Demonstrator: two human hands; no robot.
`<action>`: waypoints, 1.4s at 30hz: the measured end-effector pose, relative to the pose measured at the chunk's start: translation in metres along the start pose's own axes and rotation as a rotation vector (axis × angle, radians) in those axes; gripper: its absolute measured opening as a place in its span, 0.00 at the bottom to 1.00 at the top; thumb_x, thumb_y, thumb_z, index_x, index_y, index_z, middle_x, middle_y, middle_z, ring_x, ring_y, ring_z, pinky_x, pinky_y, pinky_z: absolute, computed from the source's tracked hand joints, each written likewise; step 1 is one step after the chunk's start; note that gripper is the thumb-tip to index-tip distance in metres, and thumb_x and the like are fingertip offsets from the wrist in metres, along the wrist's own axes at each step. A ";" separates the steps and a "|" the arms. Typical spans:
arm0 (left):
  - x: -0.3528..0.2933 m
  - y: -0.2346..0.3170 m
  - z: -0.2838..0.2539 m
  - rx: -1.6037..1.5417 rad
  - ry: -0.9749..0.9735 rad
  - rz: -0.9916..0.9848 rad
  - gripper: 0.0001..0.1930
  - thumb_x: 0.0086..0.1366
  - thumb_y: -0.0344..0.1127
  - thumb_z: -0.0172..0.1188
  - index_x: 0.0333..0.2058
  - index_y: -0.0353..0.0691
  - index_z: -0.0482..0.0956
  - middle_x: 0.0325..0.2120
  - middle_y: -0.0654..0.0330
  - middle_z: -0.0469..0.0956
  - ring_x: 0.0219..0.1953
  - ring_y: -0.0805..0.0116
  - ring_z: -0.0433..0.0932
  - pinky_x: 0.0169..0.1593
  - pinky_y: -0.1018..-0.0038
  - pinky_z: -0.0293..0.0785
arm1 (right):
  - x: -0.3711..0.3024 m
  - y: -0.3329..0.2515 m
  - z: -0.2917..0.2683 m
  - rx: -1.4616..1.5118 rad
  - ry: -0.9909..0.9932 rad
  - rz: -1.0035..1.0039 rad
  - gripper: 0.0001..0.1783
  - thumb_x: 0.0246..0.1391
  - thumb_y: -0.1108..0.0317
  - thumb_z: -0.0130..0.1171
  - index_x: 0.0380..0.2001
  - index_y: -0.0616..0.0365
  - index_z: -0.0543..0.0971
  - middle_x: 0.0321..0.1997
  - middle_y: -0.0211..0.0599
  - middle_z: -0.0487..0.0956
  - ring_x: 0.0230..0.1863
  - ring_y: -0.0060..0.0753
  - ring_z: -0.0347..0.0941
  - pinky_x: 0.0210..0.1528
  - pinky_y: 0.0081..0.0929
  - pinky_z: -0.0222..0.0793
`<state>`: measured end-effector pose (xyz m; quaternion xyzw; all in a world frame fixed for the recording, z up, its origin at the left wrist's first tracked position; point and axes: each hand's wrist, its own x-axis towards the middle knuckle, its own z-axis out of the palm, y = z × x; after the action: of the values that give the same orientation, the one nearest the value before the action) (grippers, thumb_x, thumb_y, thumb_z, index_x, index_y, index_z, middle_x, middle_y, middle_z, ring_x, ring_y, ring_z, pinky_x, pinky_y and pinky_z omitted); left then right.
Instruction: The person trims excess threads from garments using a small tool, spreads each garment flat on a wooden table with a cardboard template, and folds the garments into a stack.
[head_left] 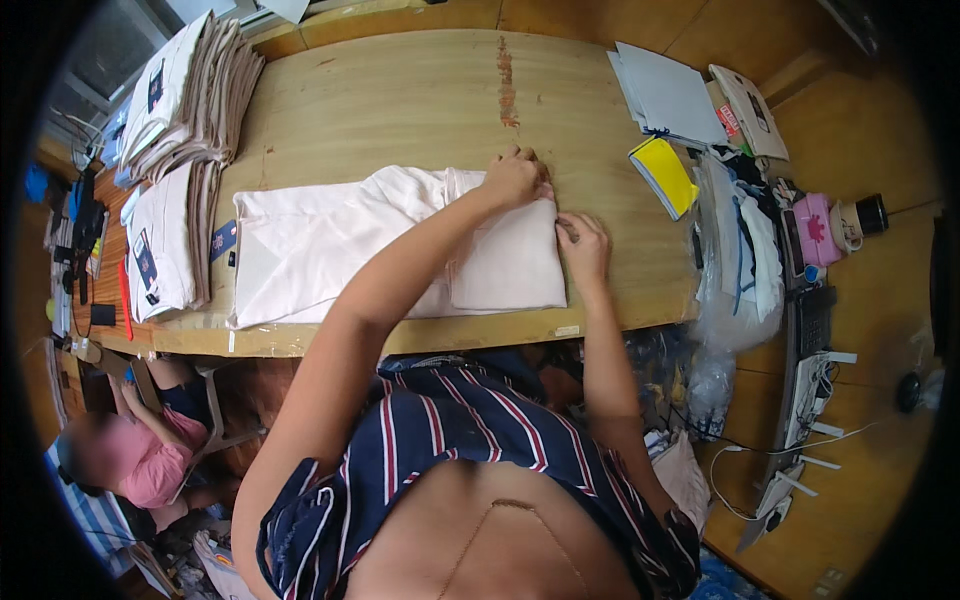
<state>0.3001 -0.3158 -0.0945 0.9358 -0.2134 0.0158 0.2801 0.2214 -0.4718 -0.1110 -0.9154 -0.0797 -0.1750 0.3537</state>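
Note:
A pale pink garment (330, 245) lies folded flat along the near part of the table, with a dark blue tag (225, 240) beside its left end. My left hand (515, 178) reaches across it to the far right corner, where its curled fingers grip the cloth; part of the fingertips is hidden. At the garment's right edge is my right hand (583, 245), its bent fingers and thumb closed at the fold. Both forearms come in from the lower edge, the left one crossing over the cloth.
Stacks of folded pale garments (190, 110) with dark tags stand at the table's (400, 90) left. White sheets (670, 95), a yellow packet (663, 177) and plastic bags (735, 290) lie at the right. A seated person in pink (160, 460) is at lower left.

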 end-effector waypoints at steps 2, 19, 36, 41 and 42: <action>0.013 0.000 0.009 0.016 -0.087 -0.012 0.10 0.49 0.41 0.58 0.29 0.46 0.76 0.38 0.60 0.69 0.46 0.58 0.63 0.43 0.57 0.62 | -0.003 0.003 0.007 -0.002 0.064 -0.005 0.07 0.39 0.72 0.58 0.26 0.57 0.76 0.30 0.38 0.75 0.32 0.41 0.70 0.34 0.31 0.66; -0.129 0.069 0.002 0.130 0.112 0.265 0.29 0.55 0.51 0.47 0.51 0.38 0.60 0.52 0.46 0.57 0.58 0.50 0.51 0.56 0.50 0.42 | 0.015 -0.015 -0.034 0.199 -0.257 -0.158 0.15 0.50 0.66 0.48 0.42 0.57 0.72 0.47 0.40 0.70 0.50 0.41 0.63 0.50 0.31 0.58; -0.142 0.064 -0.047 -0.465 0.151 0.018 0.14 0.48 0.27 0.50 0.35 0.33 0.62 0.22 0.46 0.72 0.24 0.54 0.74 0.29 0.66 0.70 | 0.040 0.027 -0.011 0.295 -0.458 -0.343 0.19 0.36 0.78 0.52 0.37 0.55 0.75 0.54 0.41 0.64 0.53 0.40 0.60 0.53 0.32 0.54; -0.190 0.041 -0.097 -1.032 0.554 0.007 0.11 0.53 0.25 0.47 0.37 0.37 0.64 0.29 0.56 0.72 0.32 0.68 0.72 0.35 0.73 0.67 | 0.084 -0.066 -0.035 1.062 -0.473 -0.265 0.09 0.41 0.69 0.59 0.29 0.60 0.75 0.39 0.42 0.73 0.40 0.31 0.69 0.43 0.28 0.65; -0.201 0.031 -0.094 -1.093 0.683 0.040 0.11 0.54 0.25 0.47 0.38 0.37 0.64 0.31 0.59 0.72 0.35 0.71 0.71 0.37 0.74 0.67 | 0.091 -0.085 -0.026 1.069 -0.479 -0.128 0.12 0.43 0.66 0.60 0.30 0.62 0.74 0.33 0.37 0.74 0.36 0.30 0.70 0.41 0.27 0.65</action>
<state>0.1136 -0.2108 -0.0290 0.5963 -0.1072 0.2070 0.7681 0.2764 -0.4247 -0.0066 -0.6177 -0.2896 0.0803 0.7268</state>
